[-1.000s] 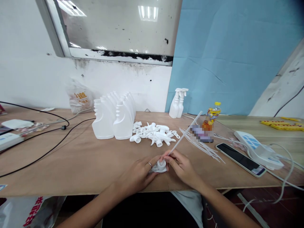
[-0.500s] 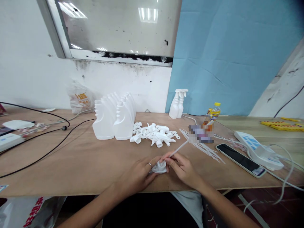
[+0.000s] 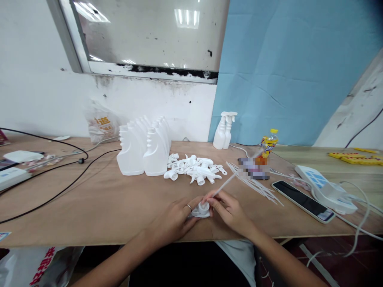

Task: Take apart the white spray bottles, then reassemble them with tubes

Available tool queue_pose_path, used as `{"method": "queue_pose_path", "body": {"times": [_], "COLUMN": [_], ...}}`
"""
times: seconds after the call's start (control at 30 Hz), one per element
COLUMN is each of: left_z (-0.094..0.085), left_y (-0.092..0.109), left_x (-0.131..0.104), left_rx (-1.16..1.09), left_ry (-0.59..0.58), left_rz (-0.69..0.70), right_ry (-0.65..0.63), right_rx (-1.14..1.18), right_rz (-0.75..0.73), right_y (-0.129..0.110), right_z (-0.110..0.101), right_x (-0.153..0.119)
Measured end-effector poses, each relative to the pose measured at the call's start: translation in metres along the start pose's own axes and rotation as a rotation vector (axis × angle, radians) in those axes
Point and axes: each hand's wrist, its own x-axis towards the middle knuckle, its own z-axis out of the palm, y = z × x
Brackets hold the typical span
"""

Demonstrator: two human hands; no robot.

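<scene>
Close to the table's front edge, my left hand [image 3: 176, 217] is closed around a white spray nozzle head [image 3: 204, 209], which lies low on the tabletop. My right hand [image 3: 229, 211] pinches a thin white plastic tube [image 3: 225, 184] near its lower end, which meets the nozzle's round collar. The tube slants up and to the right. Fingers hide part of the nozzle and the tube's end. Beyond my hands lies a pile of white nozzle heads and small rings [image 3: 194, 168]. To the right is a bundle of loose white tubes [image 3: 259, 186].
Rows of white bottles without tops [image 3: 155, 157] stand behind the pile. Two bottles with spray heads [image 3: 222, 135] are by the wall. At right are a drink bottle [image 3: 269, 142], a phone [image 3: 303, 201] and a power strip [image 3: 326, 189]. Black cables [image 3: 64, 187] cross the left side.
Both hands stay in nearly the same place, holding the nozzle and tube. The tube's upper end has shifted very slightly.
</scene>
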Motion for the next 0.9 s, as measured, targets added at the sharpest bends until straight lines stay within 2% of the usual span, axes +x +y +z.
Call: {"method": "queue_pose_path", "body": {"times": [0.07, 0.13, 0.27, 0.37, 0.57, 0.7, 0.8, 0.9], "left_z": [0.000, 0.001, 0.001, 0.000, 0.000, -0.001, -0.002, -0.003], "left_y": [0.000, -0.001, -0.002, -0.002, -0.004, -0.003, 0.001, 0.005], "left_x": [0.000, 0.000, 0.000, 0.001, 0.002, 0.003, 0.003, 0.003], "left_rx": [0.005, 0.022, 0.057, 0.054, 0.014, 0.006, 0.026, 0.018], "left_ry": [-0.009, -0.017, -0.021, -0.025, -0.024, -0.034, -0.045, -0.028], "left_rz": [-0.020, -0.037, -0.049, -0.050, -0.040, -0.081, -0.121, -0.137], "right_ry": [-0.006, -0.013, 0.009, 0.005, -0.045, -0.100, -0.106, -0.103], "right_rx": [0.049, 0.028, -0.121, -0.159, -0.284, -0.344, -0.360, -0.282], "right_rz": [0.072, 0.083, -0.054, -0.085, -0.062, -0.055, -0.043, 0.009], "right_y": [0.000, 0.002, 0.003, 0.000, -0.013, -0.020, -0.017, -0.008], "right_z": [0.001, 0.003, 0.004, 0.003, 0.003, 0.007, 0.009, 0.009], "right_x": [0.002, 0.005, 0.009, 0.011, 0.017, 0.020, 0.020, 0.019]}}
